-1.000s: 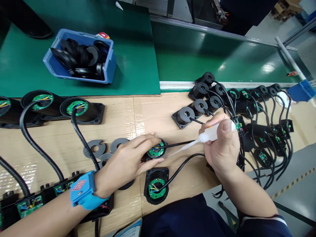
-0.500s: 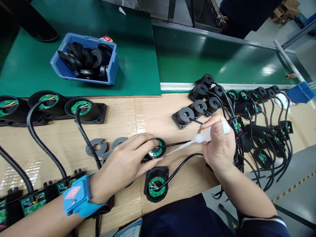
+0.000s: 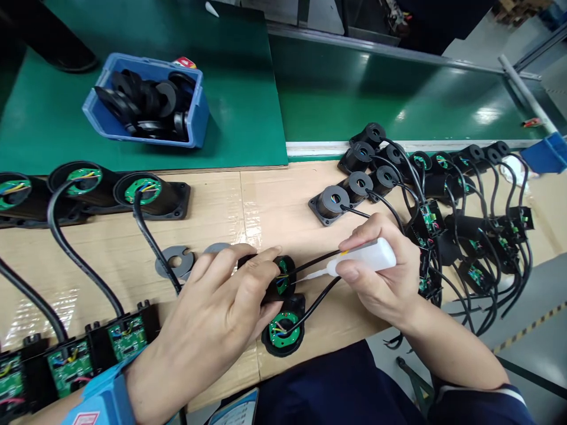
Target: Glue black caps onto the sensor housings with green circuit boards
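My left hand grips a black round housing with a green circuit board inside, tilted up on its side towards the right. My right hand holds a white glue bottle; its thin nozzle tip touches the board's edge. A black cable runs from that housing to the right. A second black housing with a green board lies flat just below. Grey slotted discs lie to the left, partly hidden by my left hand.
A blue bin of black rings stands on the green mat at the back left. Larger black housings with cables line the left side. Several cabled units crowd the right. A green conveyor runs behind. Circuit-board modules sit at front left.
My left hand has lifted and tipped the housing onto its side. My right hand has moved left and down, bringing the bottle's nozzle onto the board.
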Available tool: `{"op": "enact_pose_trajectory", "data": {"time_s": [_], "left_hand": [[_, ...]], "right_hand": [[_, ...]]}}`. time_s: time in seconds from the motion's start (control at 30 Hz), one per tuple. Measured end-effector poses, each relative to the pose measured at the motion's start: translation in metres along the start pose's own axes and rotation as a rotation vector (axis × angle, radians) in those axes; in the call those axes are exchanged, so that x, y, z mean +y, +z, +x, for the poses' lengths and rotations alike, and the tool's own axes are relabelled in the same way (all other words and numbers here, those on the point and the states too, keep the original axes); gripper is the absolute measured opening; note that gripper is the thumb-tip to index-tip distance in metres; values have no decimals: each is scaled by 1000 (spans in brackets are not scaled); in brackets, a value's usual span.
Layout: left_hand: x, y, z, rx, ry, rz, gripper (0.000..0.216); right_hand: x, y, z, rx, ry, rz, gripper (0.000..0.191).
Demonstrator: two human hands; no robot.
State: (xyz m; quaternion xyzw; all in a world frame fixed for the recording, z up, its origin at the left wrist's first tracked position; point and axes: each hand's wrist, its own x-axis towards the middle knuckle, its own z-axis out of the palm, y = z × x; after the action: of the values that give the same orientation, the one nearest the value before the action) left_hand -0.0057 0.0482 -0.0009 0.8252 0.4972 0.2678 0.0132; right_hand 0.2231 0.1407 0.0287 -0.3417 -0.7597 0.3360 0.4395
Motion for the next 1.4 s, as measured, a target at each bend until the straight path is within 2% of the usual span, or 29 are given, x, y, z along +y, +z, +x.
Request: {"op": "enact_pose_trajectory", "data": {"time_s": [0.2, 0.4, 0.67, 0.87, 1.07, 1.4], "left_hand": [[1, -2, -2, -54, 2, 26, 28], [1, -1, -4, -92, 2, 16, 24], [-3, 0, -10, -40, -62, -68, 51], [-2, 1, -9, -16, -75, -87, 36], [-1, 2, -6, 19, -63, -70, 30], [0, 3, -8, -3, -153, -114, 40]], "right_hand": [[-5, 3, 5, -60, -5, 12, 36], [-4, 3, 7, -70, -9, 9, 37], [-6, 4, 8, -72, -12, -7, 45], [-7, 5, 7, -86, -38, -15, 45], [-7, 3, 5, -114, -23, -26, 41], [-7, 2, 6, -89, -78, -99, 39]]}}
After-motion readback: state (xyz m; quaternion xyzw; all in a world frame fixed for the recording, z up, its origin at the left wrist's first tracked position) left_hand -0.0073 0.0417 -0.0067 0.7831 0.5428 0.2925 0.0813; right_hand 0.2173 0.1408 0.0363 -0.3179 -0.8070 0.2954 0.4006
